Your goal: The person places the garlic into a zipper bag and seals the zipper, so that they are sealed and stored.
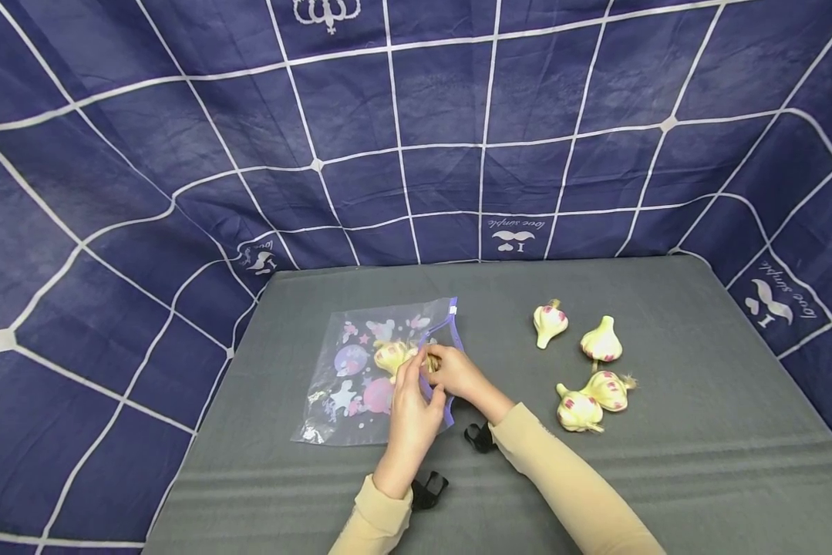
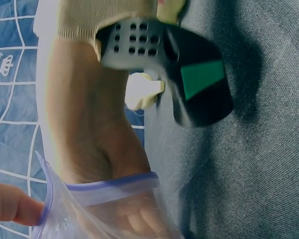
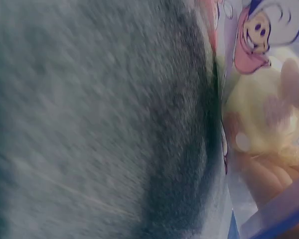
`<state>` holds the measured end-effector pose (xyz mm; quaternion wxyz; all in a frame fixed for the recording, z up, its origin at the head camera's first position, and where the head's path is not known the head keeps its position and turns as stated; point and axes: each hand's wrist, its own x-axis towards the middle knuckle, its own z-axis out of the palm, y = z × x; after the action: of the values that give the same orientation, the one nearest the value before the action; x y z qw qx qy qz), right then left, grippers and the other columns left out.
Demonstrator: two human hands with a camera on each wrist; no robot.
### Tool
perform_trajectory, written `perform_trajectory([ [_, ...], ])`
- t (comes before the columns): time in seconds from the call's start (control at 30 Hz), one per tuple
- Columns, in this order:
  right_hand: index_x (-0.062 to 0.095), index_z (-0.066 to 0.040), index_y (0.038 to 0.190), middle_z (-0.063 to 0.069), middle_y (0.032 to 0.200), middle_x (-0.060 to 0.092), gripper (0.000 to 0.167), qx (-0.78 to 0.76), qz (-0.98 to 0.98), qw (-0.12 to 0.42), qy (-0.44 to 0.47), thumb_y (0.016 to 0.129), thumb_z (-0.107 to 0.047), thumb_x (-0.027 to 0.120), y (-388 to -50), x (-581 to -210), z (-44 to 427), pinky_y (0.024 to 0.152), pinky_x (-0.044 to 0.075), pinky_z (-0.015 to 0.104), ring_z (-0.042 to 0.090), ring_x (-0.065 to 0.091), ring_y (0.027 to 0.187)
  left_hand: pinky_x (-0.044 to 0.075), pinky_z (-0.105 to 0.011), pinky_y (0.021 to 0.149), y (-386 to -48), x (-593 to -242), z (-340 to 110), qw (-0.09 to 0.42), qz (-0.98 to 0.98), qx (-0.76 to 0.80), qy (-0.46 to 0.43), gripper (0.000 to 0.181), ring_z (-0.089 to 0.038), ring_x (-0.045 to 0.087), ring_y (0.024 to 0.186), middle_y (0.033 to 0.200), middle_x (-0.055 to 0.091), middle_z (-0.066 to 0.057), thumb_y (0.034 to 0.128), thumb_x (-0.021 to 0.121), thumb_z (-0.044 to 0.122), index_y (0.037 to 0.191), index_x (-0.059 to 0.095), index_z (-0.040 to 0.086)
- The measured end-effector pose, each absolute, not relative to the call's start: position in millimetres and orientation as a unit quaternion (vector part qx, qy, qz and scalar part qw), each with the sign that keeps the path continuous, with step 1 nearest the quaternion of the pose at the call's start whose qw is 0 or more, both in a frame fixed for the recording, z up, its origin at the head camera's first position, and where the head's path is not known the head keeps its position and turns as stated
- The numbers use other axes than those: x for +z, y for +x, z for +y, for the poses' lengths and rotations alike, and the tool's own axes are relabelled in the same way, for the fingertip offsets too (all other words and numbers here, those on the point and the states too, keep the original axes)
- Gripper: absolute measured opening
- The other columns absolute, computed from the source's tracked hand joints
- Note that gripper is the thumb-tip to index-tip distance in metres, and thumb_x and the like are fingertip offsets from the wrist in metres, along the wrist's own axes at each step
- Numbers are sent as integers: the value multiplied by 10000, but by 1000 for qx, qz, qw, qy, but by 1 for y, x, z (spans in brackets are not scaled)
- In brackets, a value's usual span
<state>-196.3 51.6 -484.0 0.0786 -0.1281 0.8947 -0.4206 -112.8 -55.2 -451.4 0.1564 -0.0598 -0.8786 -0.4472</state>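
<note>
A clear zip bag with a purple zip edge and cartoon prints lies flat, its mouth facing right. A garlic bulb shows inside through the plastic. My left hand pinches the bag's mouth; in the left wrist view its finger lies against the purple edge. Reaching through that mouth, my right hand has its fingers inside the bag. The right wrist view shows fingers round a garlic bulb, seen through the printed plastic. In the head view the hands partly cover this bulb.
Several loose garlic bulbs lie to the right on the grey tabletop. A blue cloth with white lines hangs behind and at both sides. Black wrist mounts sit at both wrists.
</note>
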Motion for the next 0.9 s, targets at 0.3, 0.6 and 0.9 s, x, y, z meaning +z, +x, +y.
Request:
perform_trajectory([
  [0.3,662,-23,1131,-28,663,455,326,-397,895,90,-180,808,-16,615,-204,-484,55,513,302,174,93,408,580,529,-530,960,-114,-454,-53,169,-878,-442,-72,601,-370,580,1178,1317,537,-226,789,672,-29,1365,505,-53],
  [0.6,548,40,1352,201,1380,579,558,-502,845,120,-140,827,-32,721,-193,-469,68,1067,505,387,345,576,1261,569,-447,793,-115,-451,-56,156,-881,-443,-66,587,-298,612,971,1294,540,-213,835,675,7,1386,482,-52],
  [0.9,579,87,1283,257,1300,614,471,-573,806,63,-134,859,-48,736,-165,-443,106,1043,519,419,383,601,1216,553,-337,725,-114,-453,-58,131,-876,-458,-72,552,-271,587,898,1253,551,-215,885,623,8,1402,447,-74],
])
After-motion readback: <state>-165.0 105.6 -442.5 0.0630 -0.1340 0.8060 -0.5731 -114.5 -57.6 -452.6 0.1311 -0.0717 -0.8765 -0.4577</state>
